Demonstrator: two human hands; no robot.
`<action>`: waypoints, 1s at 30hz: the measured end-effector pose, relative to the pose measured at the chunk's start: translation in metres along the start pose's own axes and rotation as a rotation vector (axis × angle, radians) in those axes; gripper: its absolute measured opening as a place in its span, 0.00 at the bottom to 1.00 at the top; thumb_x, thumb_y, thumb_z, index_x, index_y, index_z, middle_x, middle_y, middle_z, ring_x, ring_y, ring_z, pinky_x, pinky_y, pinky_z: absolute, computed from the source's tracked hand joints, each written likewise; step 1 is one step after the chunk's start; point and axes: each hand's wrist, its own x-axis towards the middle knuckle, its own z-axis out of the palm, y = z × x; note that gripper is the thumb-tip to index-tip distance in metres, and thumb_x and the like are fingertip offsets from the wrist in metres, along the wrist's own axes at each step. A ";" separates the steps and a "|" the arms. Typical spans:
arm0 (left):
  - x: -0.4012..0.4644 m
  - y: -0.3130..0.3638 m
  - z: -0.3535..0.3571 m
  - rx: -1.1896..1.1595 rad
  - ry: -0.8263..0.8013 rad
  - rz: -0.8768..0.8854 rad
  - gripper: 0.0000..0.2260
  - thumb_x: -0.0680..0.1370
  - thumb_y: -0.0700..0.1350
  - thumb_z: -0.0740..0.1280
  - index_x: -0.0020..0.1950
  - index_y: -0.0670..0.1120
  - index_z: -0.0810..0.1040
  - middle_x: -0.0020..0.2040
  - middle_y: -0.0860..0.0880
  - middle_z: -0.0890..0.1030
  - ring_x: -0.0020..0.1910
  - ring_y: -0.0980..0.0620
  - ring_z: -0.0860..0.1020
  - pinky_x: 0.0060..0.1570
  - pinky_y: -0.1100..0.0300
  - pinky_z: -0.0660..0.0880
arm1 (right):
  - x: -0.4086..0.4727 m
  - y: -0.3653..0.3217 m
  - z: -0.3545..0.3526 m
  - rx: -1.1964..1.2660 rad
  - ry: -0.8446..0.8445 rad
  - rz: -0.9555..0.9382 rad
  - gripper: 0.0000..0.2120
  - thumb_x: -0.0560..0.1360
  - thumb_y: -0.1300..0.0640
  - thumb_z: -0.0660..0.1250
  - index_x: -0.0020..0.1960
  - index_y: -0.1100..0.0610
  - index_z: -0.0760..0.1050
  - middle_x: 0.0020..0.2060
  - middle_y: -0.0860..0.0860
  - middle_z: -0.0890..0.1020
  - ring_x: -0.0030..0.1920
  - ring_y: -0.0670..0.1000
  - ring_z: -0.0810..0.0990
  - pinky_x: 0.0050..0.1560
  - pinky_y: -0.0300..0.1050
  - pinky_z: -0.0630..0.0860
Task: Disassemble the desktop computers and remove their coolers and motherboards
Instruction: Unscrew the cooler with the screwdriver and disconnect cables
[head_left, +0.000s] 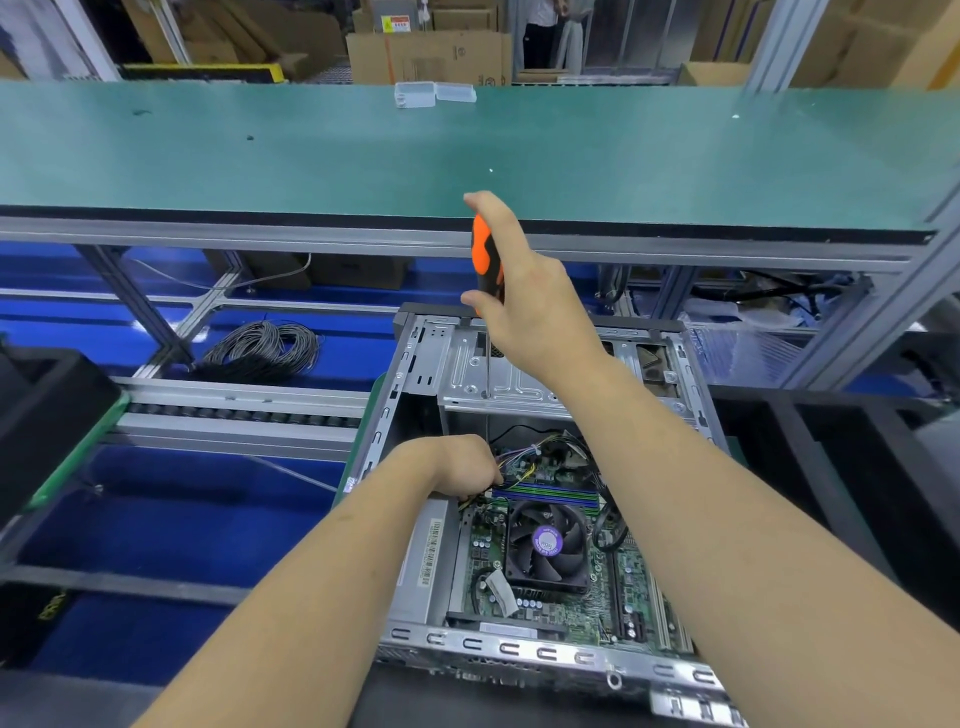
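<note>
Orange-and-black screwdriver (487, 265) sits upright in the right hand (524, 291), centre of frame, fingers and thumb wrapped round the handle. Its thin shaft runs straight down below the hand to the metal drive cage (467, 364) at the far end of the open computer case (405, 364); tip looks to land on or just by the cage plate, hard to tell if it sits in a screw.

Case lies open in the lower centre-right of the frame, well below and nearer the camera than the right hand's grip. Inside it the green motherboard (587, 608) lies flat, with the black cooler fan (548, 545), purple sticker on the hub, standing on it. Blue and green memory slots (550, 496) run just above the fan.

Left hand (457, 465) is lower centre, reaching into the case at the upper left corner of the board, just up-left of the fan. Its fingers curl down into a bundle of coloured wires (524, 457); they seem to pinch a wire or plug there, though the fingertips are hidden behind the hand.

Green worktop (260, 150) spans the upper frame, with a clear plastic box (434, 94) at its far edge. Coil of grey cable (260, 345) lies on the blue surface at mid-left. Cardboard boxes (426, 54) stack along the top.
</note>
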 end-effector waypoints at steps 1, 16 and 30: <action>-0.002 0.002 -0.001 -0.007 -0.015 0.021 0.20 0.81 0.34 0.55 0.71 0.39 0.74 0.73 0.42 0.73 0.69 0.45 0.73 0.63 0.61 0.69 | 0.001 0.000 0.000 -0.001 0.008 0.000 0.38 0.76 0.64 0.70 0.77 0.45 0.54 0.30 0.43 0.64 0.31 0.44 0.68 0.38 0.47 0.68; -0.008 0.003 -0.004 0.068 -0.042 0.115 0.25 0.78 0.28 0.50 0.73 0.37 0.72 0.73 0.42 0.72 0.67 0.42 0.74 0.54 0.61 0.65 | -0.002 0.004 0.001 -0.045 0.052 -0.009 0.35 0.75 0.61 0.73 0.74 0.47 0.57 0.32 0.44 0.68 0.33 0.49 0.70 0.38 0.46 0.70; -0.013 -0.029 -0.002 -0.064 0.700 0.128 0.16 0.75 0.39 0.58 0.48 0.51 0.85 0.47 0.50 0.85 0.46 0.47 0.81 0.41 0.57 0.76 | 0.017 -0.004 -0.019 0.234 0.120 0.060 0.13 0.74 0.58 0.73 0.58 0.53 0.81 0.37 0.49 0.79 0.37 0.55 0.74 0.51 0.51 0.78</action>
